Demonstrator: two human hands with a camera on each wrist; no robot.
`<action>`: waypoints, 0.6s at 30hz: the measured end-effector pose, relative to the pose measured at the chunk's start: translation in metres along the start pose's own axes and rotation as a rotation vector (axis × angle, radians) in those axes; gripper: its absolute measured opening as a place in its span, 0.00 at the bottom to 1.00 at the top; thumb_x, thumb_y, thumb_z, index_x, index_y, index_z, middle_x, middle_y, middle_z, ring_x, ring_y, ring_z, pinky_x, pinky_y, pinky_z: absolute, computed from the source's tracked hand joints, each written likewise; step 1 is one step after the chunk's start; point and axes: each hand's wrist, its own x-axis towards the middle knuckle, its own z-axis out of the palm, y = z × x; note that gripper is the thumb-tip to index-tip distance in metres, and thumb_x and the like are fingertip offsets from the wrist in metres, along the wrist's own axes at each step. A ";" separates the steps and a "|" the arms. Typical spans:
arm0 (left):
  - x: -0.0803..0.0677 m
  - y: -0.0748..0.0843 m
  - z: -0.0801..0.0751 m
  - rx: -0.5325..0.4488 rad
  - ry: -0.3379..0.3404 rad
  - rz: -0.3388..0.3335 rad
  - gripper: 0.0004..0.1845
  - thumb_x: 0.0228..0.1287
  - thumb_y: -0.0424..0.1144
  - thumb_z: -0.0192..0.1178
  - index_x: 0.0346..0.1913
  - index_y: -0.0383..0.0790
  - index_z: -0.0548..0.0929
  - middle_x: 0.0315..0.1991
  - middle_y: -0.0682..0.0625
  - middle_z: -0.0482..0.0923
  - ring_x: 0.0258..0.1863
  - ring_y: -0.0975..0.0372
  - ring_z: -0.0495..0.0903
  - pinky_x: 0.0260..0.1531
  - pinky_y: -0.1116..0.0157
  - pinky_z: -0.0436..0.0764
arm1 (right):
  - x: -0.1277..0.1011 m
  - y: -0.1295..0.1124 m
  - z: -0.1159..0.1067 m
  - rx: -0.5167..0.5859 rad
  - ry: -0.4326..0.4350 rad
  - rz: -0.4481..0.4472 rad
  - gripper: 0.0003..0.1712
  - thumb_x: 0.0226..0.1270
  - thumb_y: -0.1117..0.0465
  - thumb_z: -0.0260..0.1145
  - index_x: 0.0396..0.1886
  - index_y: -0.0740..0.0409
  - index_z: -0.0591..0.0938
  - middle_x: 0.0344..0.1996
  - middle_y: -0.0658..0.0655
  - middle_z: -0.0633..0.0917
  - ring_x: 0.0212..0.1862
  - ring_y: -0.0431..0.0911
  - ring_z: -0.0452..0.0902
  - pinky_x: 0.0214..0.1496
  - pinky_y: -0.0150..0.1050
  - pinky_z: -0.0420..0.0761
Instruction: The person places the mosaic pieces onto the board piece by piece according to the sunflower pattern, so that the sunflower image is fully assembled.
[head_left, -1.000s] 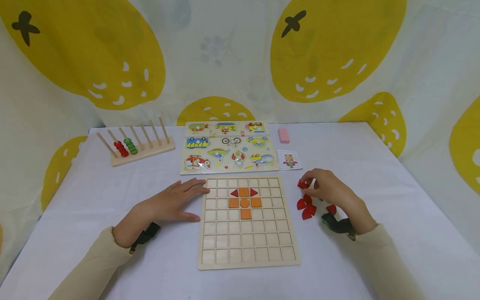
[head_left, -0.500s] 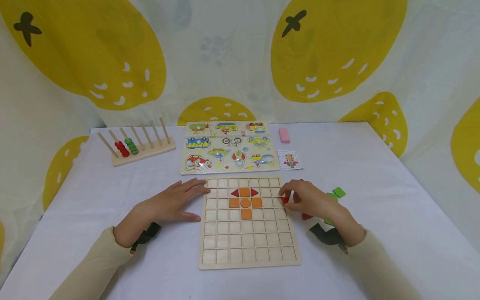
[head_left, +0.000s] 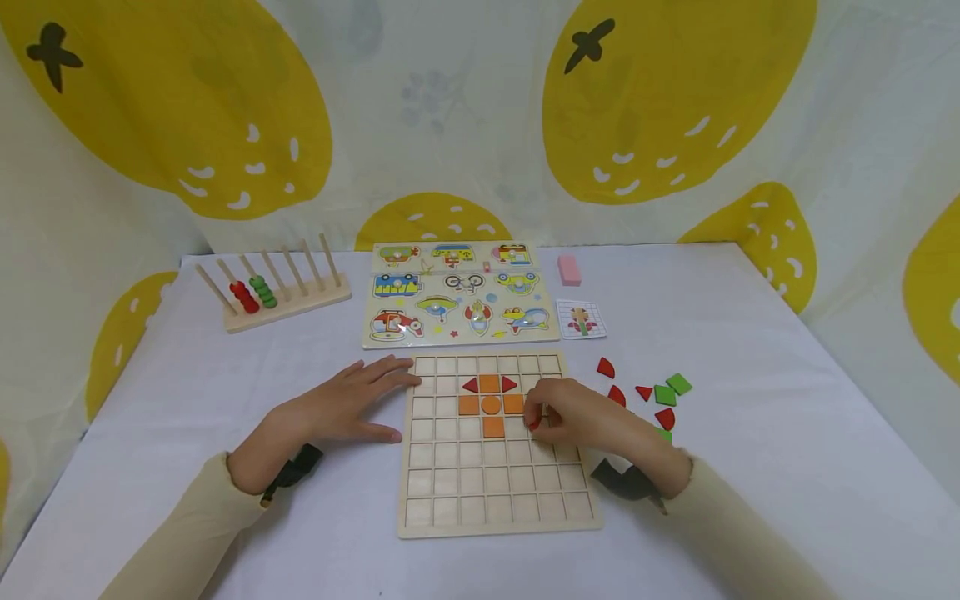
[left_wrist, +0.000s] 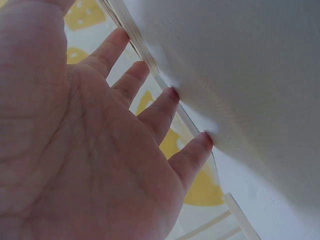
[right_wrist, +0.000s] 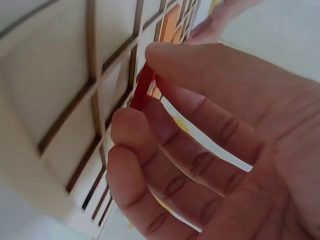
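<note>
My right hand point(head_left: 581, 417) pinches a small red tile point(right_wrist: 143, 87) between thumb and fingers, over the right part of the wooden grid board point(head_left: 459, 508). The fingers hide most of the tile, so its shape cannot be told. On the board lie several orange squares point(head_left: 492, 427), an orange circle point(head_left: 490, 405) and two red triangles point(head_left: 471, 385). My left hand point(head_left: 333, 408) lies flat with spread fingers at the board's left edge, its fingertips point(left_wrist: 202, 140) down on the white cloth in the left wrist view.
Right of the board lie loose red quarter-circles point(head_left: 606, 367), a red triangle point(head_left: 643, 392) and green tiles point(head_left: 678, 384). Behind are a pattern card point(head_left: 581, 320), a pink block point(head_left: 568, 271), a vehicle puzzle point(head_left: 457, 333) and a peg stand point(head_left: 296, 307) with red and green beads.
My right hand has carried the red tile left from the loose pile to over the board, uncovering the pile's green tiles. My left hand has stayed where it was.
</note>
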 end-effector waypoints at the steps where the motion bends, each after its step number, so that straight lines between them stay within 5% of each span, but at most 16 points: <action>1: 0.000 0.000 0.000 0.001 -0.001 0.000 0.41 0.58 0.58 0.67 0.72 0.51 0.64 0.75 0.46 0.55 0.74 0.50 0.54 0.70 0.39 0.51 | 0.002 -0.002 0.001 -0.009 -0.004 -0.005 0.06 0.59 0.66 0.72 0.31 0.53 0.81 0.29 0.48 0.78 0.33 0.44 0.71 0.32 0.30 0.75; 18: 0.000 -0.002 0.000 -0.022 -0.005 -0.011 0.41 0.58 0.58 0.67 0.71 0.51 0.64 0.75 0.46 0.55 0.75 0.49 0.52 0.70 0.39 0.49 | 0.011 -0.005 0.008 -0.036 -0.002 -0.076 0.07 0.60 0.70 0.70 0.31 0.54 0.83 0.30 0.46 0.80 0.37 0.42 0.74 0.39 0.30 0.79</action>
